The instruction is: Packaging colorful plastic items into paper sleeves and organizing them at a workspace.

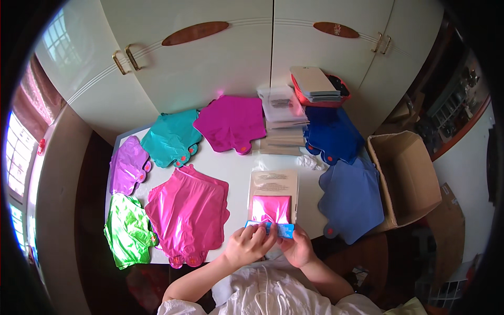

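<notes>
Above the white table (239, 181), your left hand (247, 248) and right hand (299, 249) both pinch one blue strip (283, 231). It crosses one clear bag (273, 182) with one folded pink foil (271, 207); seven foil piles (231, 123) lie to both sides.

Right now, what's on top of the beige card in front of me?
A folded shiny pink piece lies over the nearer part of the beige card, with a blue strip at the near end, partly covered by your left hand. Whatever they cover is hidden.
</notes>
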Action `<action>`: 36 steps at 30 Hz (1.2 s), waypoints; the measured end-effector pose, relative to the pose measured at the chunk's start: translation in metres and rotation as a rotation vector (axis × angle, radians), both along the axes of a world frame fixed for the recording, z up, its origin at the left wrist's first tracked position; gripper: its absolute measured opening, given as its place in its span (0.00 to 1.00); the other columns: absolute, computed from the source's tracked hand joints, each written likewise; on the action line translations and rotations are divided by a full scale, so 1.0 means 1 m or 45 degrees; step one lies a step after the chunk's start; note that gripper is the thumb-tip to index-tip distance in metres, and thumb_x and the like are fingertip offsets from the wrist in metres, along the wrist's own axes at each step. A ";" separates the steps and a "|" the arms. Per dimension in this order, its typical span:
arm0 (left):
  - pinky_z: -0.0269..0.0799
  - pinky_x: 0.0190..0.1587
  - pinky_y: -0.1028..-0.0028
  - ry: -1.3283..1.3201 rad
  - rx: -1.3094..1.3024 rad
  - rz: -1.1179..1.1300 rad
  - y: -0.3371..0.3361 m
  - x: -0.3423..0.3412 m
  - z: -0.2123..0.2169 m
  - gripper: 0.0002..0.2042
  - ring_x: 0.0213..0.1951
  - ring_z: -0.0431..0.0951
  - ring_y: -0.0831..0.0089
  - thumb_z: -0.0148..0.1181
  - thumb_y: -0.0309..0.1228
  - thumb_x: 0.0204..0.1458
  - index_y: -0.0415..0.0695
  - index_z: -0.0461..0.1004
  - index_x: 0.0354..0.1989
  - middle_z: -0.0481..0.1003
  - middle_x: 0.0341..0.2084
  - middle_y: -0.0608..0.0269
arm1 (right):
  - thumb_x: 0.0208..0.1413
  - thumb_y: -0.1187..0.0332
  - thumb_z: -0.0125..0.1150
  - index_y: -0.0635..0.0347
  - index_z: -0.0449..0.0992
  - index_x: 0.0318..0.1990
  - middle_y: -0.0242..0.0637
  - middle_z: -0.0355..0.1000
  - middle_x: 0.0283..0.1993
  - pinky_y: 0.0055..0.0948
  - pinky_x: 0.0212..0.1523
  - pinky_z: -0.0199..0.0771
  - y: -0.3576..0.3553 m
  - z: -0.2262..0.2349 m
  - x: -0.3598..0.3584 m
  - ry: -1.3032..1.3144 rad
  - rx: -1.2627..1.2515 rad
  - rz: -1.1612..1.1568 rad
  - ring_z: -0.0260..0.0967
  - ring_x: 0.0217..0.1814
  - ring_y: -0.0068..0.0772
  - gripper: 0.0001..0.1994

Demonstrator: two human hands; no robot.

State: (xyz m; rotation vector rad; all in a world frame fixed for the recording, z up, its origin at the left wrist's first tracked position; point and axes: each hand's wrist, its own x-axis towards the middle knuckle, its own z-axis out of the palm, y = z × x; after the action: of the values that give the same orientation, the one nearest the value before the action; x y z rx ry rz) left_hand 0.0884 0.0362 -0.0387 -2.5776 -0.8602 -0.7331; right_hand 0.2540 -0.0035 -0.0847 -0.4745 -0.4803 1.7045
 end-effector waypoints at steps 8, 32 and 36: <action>0.62 0.18 0.83 0.010 0.034 0.072 0.003 0.005 0.008 0.19 0.24 0.68 0.79 0.54 0.30 0.36 0.46 0.72 0.42 0.68 0.28 0.69 | 0.55 0.65 0.52 0.59 0.62 0.52 0.29 0.64 0.47 0.24 0.50 0.57 0.001 0.008 -0.008 -0.155 0.045 -0.052 0.60 0.47 0.20 0.18; 0.66 0.31 0.80 -1.649 -1.292 0.299 -0.011 0.004 -0.012 0.11 0.41 0.68 0.76 0.63 0.22 0.42 0.41 0.70 0.35 0.68 0.41 0.63 | 0.56 0.70 0.54 0.61 0.69 0.36 0.34 0.71 0.37 0.30 0.47 0.70 0.015 0.022 -0.020 -0.157 -0.197 -0.402 0.70 0.40 0.26 0.04; 0.67 0.27 0.81 -2.162 -2.134 -0.293 -0.008 -0.006 -0.023 0.07 0.30 0.74 0.78 0.58 0.24 0.50 0.39 0.71 0.37 0.73 0.30 0.64 | 0.56 0.71 0.54 0.62 0.69 0.37 0.35 0.71 0.38 0.31 0.48 0.69 0.012 0.022 -0.028 -0.164 -0.204 -0.359 0.70 0.41 0.28 0.05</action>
State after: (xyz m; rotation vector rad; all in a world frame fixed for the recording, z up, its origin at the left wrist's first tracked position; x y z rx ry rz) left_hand 0.0822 0.0284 -0.0622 -2.1423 -2.2278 -3.7270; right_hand 0.2257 0.0084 -0.0625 -0.7364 -0.3515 1.4514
